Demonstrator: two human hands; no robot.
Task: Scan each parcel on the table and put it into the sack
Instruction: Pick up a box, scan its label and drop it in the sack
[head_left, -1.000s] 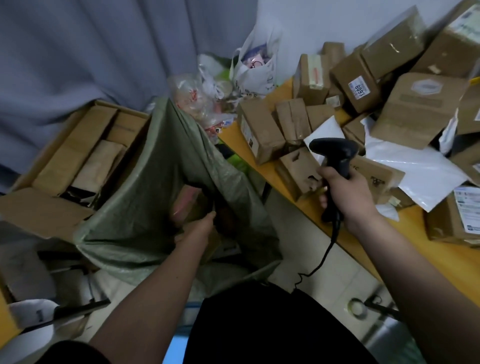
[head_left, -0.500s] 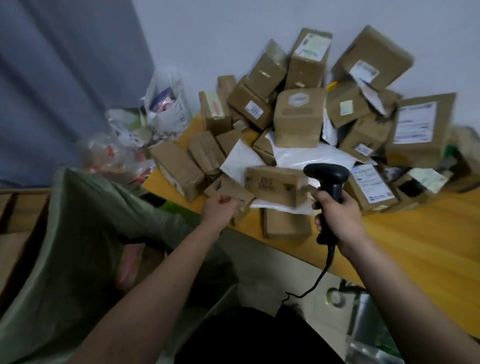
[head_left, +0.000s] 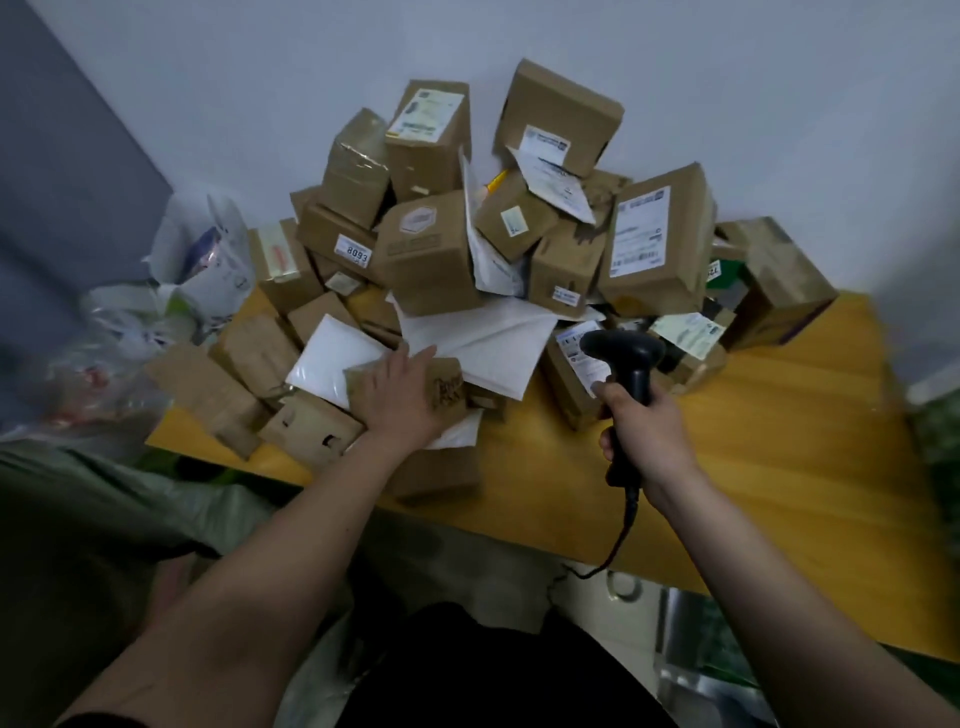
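Cardboard parcels (head_left: 498, 218), dozens, heaped against the wall at the table's (head_left: 779, 467) back edge: nearly all, by my judgement, unscanned. My left hand (head_left: 402, 395) lies flat, fingers straight, on a small box (head_left: 447, 387) near the front edge. My right hand (head_left: 647, 428) grips the scanner (head_left: 631, 358). Green sack (head_left: 104, 499) off the left corner. Yellow tabletop, pale wall, grey curtain (head_left: 57, 208).

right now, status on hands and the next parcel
Left hand flat on small brown parcel at pile's front. Right hand grips scanner. White mailers crowd the parcel.
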